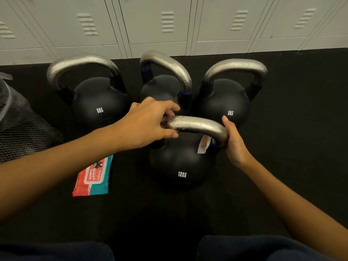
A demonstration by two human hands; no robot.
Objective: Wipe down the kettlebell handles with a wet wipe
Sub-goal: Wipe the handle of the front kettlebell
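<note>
A black 12KG kettlebell [180,166] stands nearest me on the floor, its silver handle [195,125] beaded with droplets. My left hand [148,123] grips the left end of that handle. My right hand [233,142] wraps the handle's right bend, pressing a white wet wipe [203,147] against it; a corner of the wipe hangs inside the loop. Behind stand three more black kettlebells: an 8KG one on the left [98,102], a middle one [162,87] with blue bands, and an 8KG one on the right [226,102]. Their silver handles also show droplets.
A red and teal wipes pack [94,176] lies on the black rubber floor [291,147] left of the 12KG kettlebell. A dark mesh bag [20,129] sits at the far left. Grey lockers [160,25] line the back. My knees fill the bottom edge.
</note>
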